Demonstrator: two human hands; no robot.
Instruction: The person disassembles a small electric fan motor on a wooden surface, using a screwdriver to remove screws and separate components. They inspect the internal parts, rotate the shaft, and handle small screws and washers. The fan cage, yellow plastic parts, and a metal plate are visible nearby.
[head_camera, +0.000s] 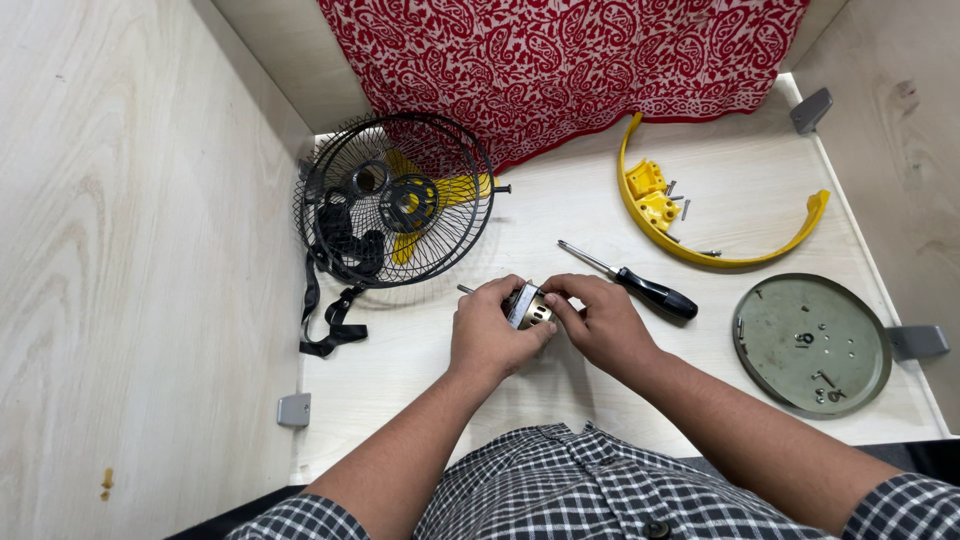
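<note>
At frame centre, left hand (490, 335) and right hand (600, 322) each pinch a small motor (530, 308) (shaft pointing left) above the worktop (430, 380). Beyond: screwdriver (632, 283), grey disc (810, 343), fan cage (395, 200) holding yellow blades.

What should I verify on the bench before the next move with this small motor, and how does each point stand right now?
1. Motor held in both hands: ok; left hand and right hand grip it from either side, above the table.
2. Screwdriver within reach: ok; it lies just beyond the right hand.
3. Loose screws gathered: ok; they lie beside the yellow blocks inside the yellow bracket.
4. Fan cage out of the way: ok; it stands beyond the left hand, apart from it.
5. Round metal plate lying flat: ok.
6. Motor shaft condition: cannot tell; mostly hidden by the fingers.
</note>
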